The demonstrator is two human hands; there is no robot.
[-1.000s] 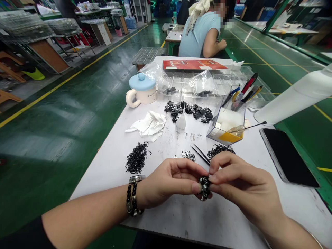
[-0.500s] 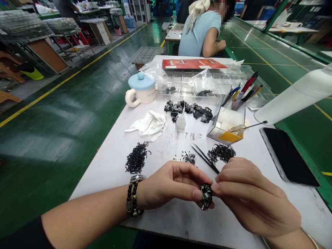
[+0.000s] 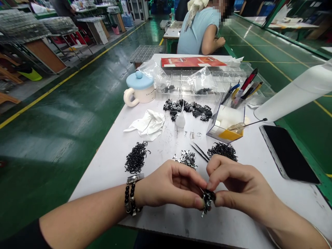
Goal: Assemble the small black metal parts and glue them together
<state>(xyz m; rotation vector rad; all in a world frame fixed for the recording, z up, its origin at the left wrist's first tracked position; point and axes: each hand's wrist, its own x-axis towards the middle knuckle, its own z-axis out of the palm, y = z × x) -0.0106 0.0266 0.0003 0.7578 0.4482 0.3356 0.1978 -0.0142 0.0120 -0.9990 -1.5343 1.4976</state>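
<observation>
Between the left grip and right grip, both pinch a dark part.

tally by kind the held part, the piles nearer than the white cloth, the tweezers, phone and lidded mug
Held black-and-silver part: 1
Piles of small black curved pieces: 2
Pile of small silvery pieces: 1
Tweezers: 1
Phone: 1
Lidded mug: 1
Total: 7
</observation>
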